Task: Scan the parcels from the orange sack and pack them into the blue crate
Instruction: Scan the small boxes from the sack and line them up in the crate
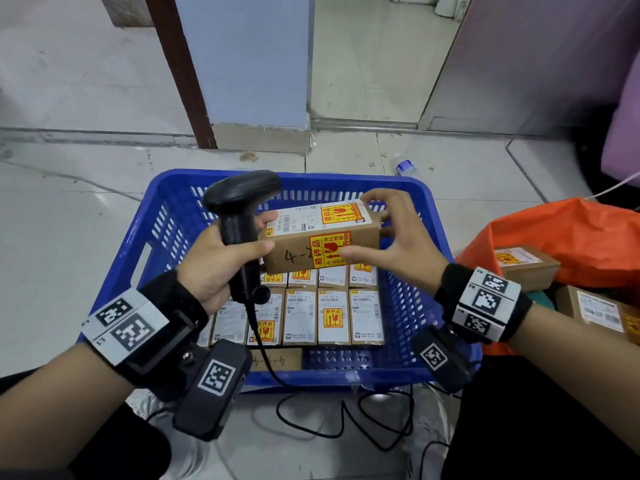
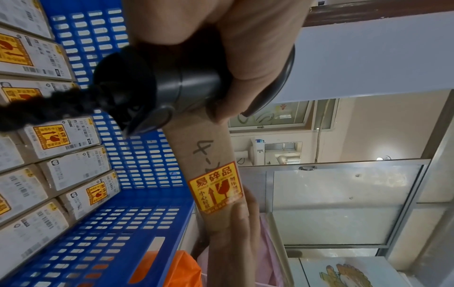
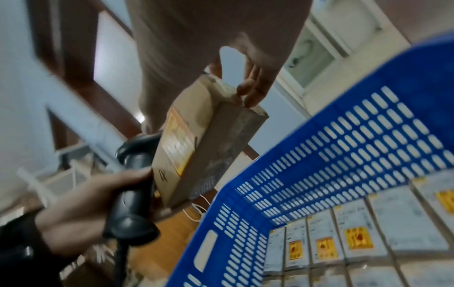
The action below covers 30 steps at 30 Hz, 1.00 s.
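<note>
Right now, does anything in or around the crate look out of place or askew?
Mostly tidy: the parcels in the crate lie in neat rows, labels up. One box at the near edge lies turned, handwritten side up, across the rows. A water bottle lies on the floor behind the crate.

Inside the blue crate point(image 1: 162, 216), rows of packed boxes point(image 1: 332, 315) are filling the near and middle floor, leaving bare slotted floor only along the far wall and in a thin strip at the near right. The held box point(image 1: 322, 242) and the scanner point(image 1: 242, 216) are hanging over the crate's middle, blocking a straight drop onto the rows. The left hand point(image 1: 214, 265) and right hand point(image 1: 398, 237) are flanking that box, closing both sides. The scanner's cable point(image 1: 258, 336) is trailing across the near-left boxes and over the near rim. To the right, the orange sack point(image 1: 568, 233) and loose boxes point(image 1: 526, 266) are crowding the floor beside the crate. Left of the crate, open floor is lying free.
</note>
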### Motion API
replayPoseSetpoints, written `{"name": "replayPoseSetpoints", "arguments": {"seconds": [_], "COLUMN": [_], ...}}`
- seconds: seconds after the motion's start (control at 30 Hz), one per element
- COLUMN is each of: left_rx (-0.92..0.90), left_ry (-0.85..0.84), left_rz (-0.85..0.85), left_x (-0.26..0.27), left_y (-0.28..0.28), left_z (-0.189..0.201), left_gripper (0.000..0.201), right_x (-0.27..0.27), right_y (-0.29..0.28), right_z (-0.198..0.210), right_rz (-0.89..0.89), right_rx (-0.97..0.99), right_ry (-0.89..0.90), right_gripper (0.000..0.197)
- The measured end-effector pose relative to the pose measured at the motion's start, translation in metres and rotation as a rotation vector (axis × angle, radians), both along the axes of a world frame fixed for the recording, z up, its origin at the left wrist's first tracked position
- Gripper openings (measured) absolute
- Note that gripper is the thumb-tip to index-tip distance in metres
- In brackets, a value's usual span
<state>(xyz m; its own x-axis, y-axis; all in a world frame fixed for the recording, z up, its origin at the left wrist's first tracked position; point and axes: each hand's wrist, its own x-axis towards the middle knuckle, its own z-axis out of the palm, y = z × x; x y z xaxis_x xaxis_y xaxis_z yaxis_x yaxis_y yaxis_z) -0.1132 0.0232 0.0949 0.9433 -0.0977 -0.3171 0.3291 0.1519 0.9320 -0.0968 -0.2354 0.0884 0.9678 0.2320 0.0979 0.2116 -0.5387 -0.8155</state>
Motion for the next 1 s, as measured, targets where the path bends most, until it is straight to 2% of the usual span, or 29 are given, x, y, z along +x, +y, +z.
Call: {"name": "replayPoseSetpoints", "arguments": {"seconds": [0.1, 0.17, 0.27, 0.33, 0.43, 0.47, 0.57, 0.63, 0.67, 0.77, 0.87, 1.0], "left_rx": [0.026, 0.054, 0.090, 0.096, 0.073, 0.072, 0.101, 0.138, 0.146, 0.104, 0.061, 0.063], "left_ry": [-0.026, -0.043, -0.042, -0.039, -0.011, -0.003, -0.006, -0.029, -0.038, -0.033, -0.020, -0.031], "left_rz": [-0.003, -0.020, -0.055, -0.084, -0.117, -0.121, -0.121, -0.109, -0.100, -0.057, -0.040, -0.060], "left_x": [0.000, 0.000, 0.001, 0.000, 0.000, 0.000, 0.000, -0.001, -0.001, -0.002, -0.003, -0.007], "left_y": [-0.003, -0.004, -0.004, -0.004, -0.005, -0.005, -0.007, -0.008, -0.008, -0.010, -0.013, -0.017], "left_z": [-0.002, -0.003, -0.005, -0.004, -0.001, -0.001, 0.000, 0.002, 0.004, 0.008, 0.009, 0.007], "left_gripper": [0.040, 0.037, 0.040, 0.040, 0.041, 0.041, 0.039, 0.035, 0.034, 0.029, 0.024, 0.022], "right_x": [0.007, 0.014, 0.021, 0.025, 0.032, 0.033, 0.037, 0.040, 0.041, 0.043, 0.041, 0.037], "right_y": [0.001, 0.000, -0.006, -0.012, -0.017, -0.017, -0.019, -0.021, -0.022, -0.025, -0.025, -0.019], "right_z": [-0.006, -0.008, -0.009, -0.010, -0.012, -0.011, -0.014, -0.019, -0.024, -0.040, -0.056, -0.073], "right_rz": [-0.091, -0.154, -0.054, 0.020, 0.046, 0.049, 0.022, -0.060, -0.113, -0.209, -0.220, -0.203], "right_rx": [0.111, 0.209, 0.312, 0.310, 0.204, 0.156, 0.105, 0.128, 0.141, 0.147, 0.126, 0.197], "right_ry": [0.224, 0.465, 0.837, 0.930, 0.985, 0.991, 0.992, 0.964, 0.943, 0.889, 0.888, 0.908], "right_gripper": [0.078, 0.072, 0.051, 0.049, 0.074, 0.075, 0.059, 0.039, 0.036, 0.041, 0.040, 0.036]}}
